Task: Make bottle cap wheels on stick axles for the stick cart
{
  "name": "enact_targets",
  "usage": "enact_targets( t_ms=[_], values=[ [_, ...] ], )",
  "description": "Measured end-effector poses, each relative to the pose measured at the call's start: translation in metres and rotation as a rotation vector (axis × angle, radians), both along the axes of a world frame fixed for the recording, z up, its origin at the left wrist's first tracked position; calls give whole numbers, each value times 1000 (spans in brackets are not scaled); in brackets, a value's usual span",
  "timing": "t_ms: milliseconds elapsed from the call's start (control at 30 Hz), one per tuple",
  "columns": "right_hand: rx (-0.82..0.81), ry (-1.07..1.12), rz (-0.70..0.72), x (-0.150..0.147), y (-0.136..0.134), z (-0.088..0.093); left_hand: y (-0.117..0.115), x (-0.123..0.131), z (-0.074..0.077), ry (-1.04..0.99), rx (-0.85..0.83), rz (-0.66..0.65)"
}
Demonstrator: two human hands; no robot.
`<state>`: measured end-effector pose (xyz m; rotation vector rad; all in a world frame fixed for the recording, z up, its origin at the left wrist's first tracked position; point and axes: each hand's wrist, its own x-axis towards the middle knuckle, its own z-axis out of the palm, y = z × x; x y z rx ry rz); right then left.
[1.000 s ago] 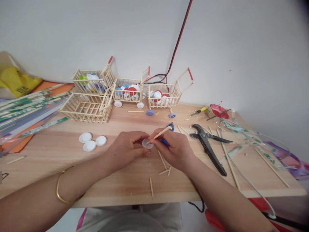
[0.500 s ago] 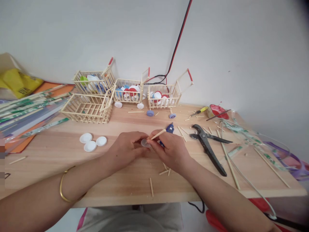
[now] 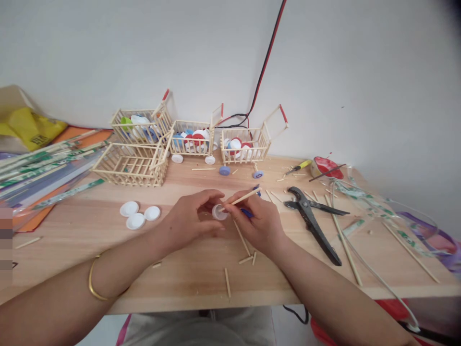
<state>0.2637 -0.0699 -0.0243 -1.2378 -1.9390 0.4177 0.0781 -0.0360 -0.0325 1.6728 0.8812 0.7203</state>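
Observation:
Between my two hands is a small translucent white bottle cap (image 3: 219, 213), with the lower end of a thin wooden stick (image 3: 245, 195) at it. My right hand (image 3: 257, 218) pinches that stick, which slants up to the right. Curved round the cap's left side, my left hand (image 3: 190, 216) has its thumb and fingers apart; I see no grip on the cap. Several white caps (image 3: 136, 221) lie to the left of my left hand. Partly hidden behind my right hand is a blue object (image 3: 247, 213). Loose stick pieces (image 3: 242, 238) lie below the hands.
Small stick-built carts (image 3: 245, 144) stand along the wall, some holding coloured caps. An unwheeled stick basket (image 3: 131, 166) sits before them. Black pliers (image 3: 313, 223), a yellow-handled knife (image 3: 300, 166) and a red-lined bowl (image 3: 327, 168) are at right. Wrapped sticks (image 3: 46, 158) pile up at left.
My left hand's fingers have spread away from the cap, showing more of it. My right hand holds the stick with more of its length showing. The view has shifted slightly.

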Motion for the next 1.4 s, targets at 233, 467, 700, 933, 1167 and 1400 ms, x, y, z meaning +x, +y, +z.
enact_targets(
  t_ms=[233, 467, 700, 933, 1167, 1400],
  values=[
    [2, 75, -31, 6, -1, 1, 3, 0, -4, -219, -374, -100],
    [-6, 31, -28, 9, 0, 4, 4, 1, -1, -33, -57, -81],
    [19, -57, 75, 10, 5, 2, 8, -2, -7, 360, 589, -139],
    [-70, -111, 171, 9, 9, -6, 8, 1, -3, 481, 554, -115],
    [-112, -137, 245, 6, 10, -12, 9, 1, -4, 527, 546, -161],
    [-145, -159, 241, 6, 11, -14, 8, 1, -6, 541, 543, -165]
  ],
)
